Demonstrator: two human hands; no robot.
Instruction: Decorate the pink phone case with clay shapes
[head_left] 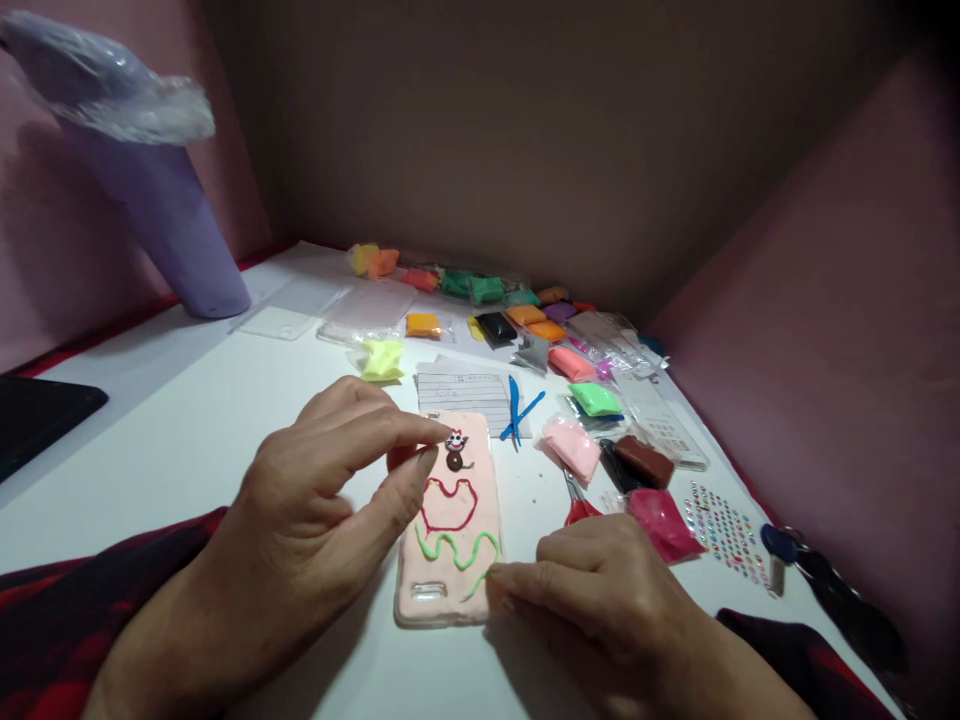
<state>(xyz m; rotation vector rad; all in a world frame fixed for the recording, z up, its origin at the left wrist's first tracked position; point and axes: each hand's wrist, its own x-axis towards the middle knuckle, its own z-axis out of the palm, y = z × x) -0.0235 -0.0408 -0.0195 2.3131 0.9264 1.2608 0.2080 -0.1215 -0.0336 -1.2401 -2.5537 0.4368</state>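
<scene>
A phone case [442, 550] coated in pale pink clay lies face up on the white table. It carries a small cat figure [455, 450], a dark red outline [448, 528] and a wavy green clay strand [450, 545]. My left hand [330, 500] hovers over the case's left side, its thumb and index finger a little apart near the cat, with nothing visible between them. Beside the lower right edge, my right hand [600, 590] is curled, with thumb and index fingertip closed at the green strand's loose end. The fingertips partly hide that end.
Blue modelling tools [516, 412] rest on a lined paper sheet [454, 395]. To the right are red-handled scissors [580, 510], clay packets [571, 448], a gem sticker sheet [726, 530] and keys [780, 545]. A purple cylinder [180, 220] stands back left; a black device [45, 415] lies left.
</scene>
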